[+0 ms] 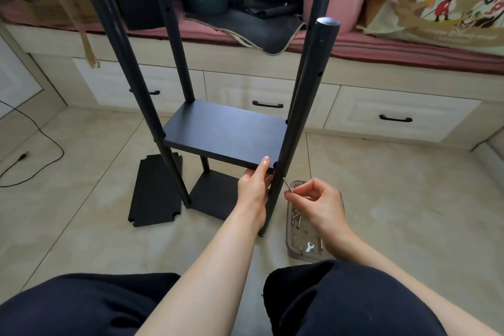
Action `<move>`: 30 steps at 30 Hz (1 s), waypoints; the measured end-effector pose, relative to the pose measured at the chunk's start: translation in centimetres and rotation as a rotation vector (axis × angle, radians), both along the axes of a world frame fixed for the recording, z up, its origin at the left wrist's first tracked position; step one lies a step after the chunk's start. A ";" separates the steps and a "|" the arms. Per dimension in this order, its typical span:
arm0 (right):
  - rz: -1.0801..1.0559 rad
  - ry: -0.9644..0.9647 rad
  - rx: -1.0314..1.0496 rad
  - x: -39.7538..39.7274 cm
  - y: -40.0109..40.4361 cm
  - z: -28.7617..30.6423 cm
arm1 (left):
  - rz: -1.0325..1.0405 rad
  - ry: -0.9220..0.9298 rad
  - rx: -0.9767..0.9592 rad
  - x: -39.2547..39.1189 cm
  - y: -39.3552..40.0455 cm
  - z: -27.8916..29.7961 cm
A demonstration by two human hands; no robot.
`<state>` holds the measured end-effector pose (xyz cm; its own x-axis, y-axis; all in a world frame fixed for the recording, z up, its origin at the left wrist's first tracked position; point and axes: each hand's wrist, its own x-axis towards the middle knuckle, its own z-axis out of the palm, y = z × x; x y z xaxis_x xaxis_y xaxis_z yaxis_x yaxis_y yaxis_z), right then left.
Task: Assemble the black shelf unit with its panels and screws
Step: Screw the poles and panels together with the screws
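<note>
Shelf unit (218,106) stands upright on the tiled floor (395,185), four black poles rising from a bottom panel (215,194). Middle panel (226,133) sits partway up, level, its notched corners against the poles.

Left hand (253,185) reaches under the near right corner of the middle panel, thumb laid up along its front edge, fingers out of sight beneath. It appears to prop the panel at hole height so it cannot sag while the fastener goes in.

Right hand (316,199) is closed in a pinch around a slim metal tool, probably a hex key (287,185). The key's tip meets the near right pole (297,128) just under the panel edge. Judged: a screw is being driven through the pole into the panel corner. The screw itself cannot be made out.

Clear plastic tray (297,226) lies on the floor just beside that pole, under the right wrist, holding loose screws (296,217) and a small flat spanner (309,247). Kept close, likely for quick reach.

One spare panel (155,191) lies flat on the floor at the left, near the front left pole (136,90). Upper holes on the poles are empty, so at least one tier seems unmounted.
</note>
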<state>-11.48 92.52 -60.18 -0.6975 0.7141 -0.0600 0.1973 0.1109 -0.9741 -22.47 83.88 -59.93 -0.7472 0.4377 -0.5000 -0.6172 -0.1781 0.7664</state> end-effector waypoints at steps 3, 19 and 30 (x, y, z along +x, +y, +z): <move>0.005 -0.001 -0.001 0.1 0.1 -0.3 | -0.036 0.007 -0.013 -0.1 0.0 0.0; -0.010 0.008 0.003 -0.8 0.2 0.0 | -0.061 0.017 -0.026 0.2 -0.1 0.5; -0.007 0.029 -0.030 -1.4 0.5 -0.3 | -0.087 0.000 0.002 0.0 -0.5 0.6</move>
